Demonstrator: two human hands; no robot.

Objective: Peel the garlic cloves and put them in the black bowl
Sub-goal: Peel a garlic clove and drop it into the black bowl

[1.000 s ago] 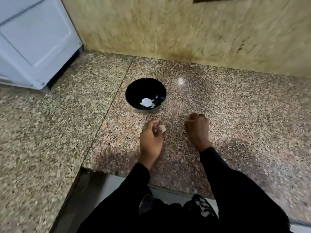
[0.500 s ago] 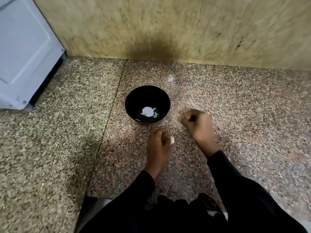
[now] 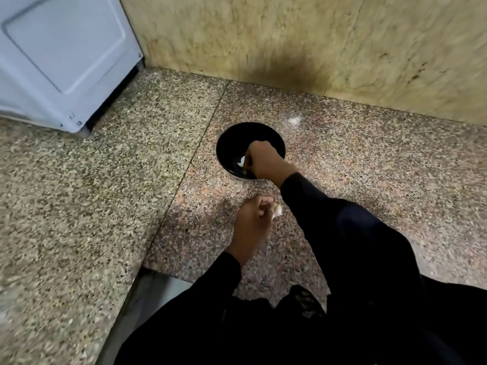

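Note:
The black bowl [image 3: 229,143] stands on the granite counter, near the wall. A white piece [image 3: 240,162] lies inside it, partly hidden by my right hand [image 3: 266,162]. That hand reaches down into the bowl with its fingers curled, and what is between them is hidden. Nearer to me, above the counter, my left hand [image 3: 251,219] pinches a pale garlic clove [image 3: 277,210] at its fingertips.
A white appliance [image 3: 63,54] stands at the back left on the granite counter [image 3: 79,206]. A stained marble wall [image 3: 316,43] closes the back. A small white scrap [image 3: 294,120] lies behind the bowl. The counter's front edge runs just before my body.
My right hand has moved forward and left from the counter into the bowl. My left hand has stayed in front of the bowl, still holding the clove. The camera has shifted.

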